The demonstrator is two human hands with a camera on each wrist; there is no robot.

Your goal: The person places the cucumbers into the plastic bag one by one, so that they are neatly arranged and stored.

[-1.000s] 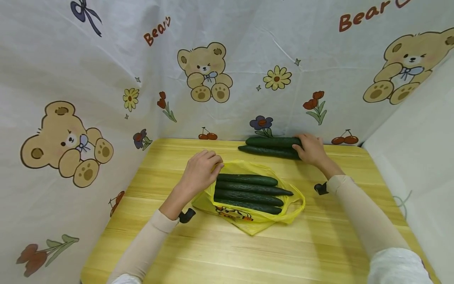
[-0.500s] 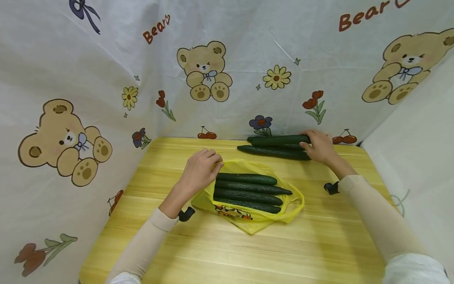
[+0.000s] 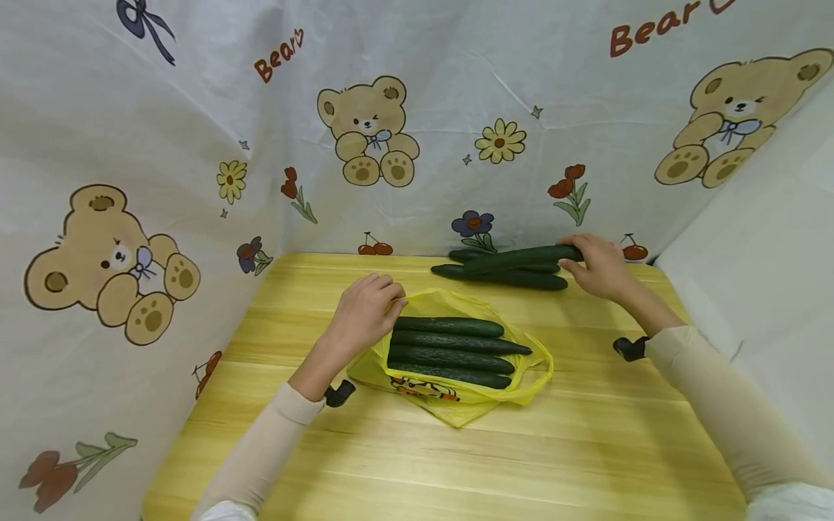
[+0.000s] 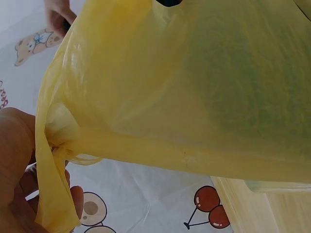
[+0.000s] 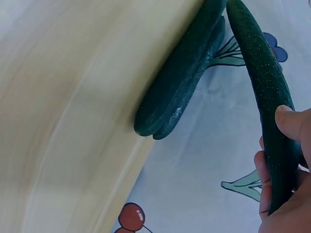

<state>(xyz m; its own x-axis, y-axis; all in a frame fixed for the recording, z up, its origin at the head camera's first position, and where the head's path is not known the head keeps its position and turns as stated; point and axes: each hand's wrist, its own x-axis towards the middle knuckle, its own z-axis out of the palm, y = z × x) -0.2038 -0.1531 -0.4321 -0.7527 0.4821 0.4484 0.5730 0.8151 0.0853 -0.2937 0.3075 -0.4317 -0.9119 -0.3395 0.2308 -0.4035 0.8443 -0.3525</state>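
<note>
My right hand grips one end of a dark green cucumber, thumb on one side and fingers on the other in the right wrist view. Two more cucumbers lie side by side at the table's back edge, under and behind the held one. With its fingertips my left hand pinches the rim of a yellow plastic bag. Several cucumbers lie in a row inside the bag's open mouth. The left wrist view shows the bag's film bunched between thumb and fingers.
The wooden table stretches in front of the bag. A white cloth wall printed with bears and flowers rises right behind the table's back edge. One loop handle of the bag lies out to the right.
My right hand has drawn a cucumber to the right and lifted its near end off the other two. The left hand keeps its hold on the bag's rim.
</note>
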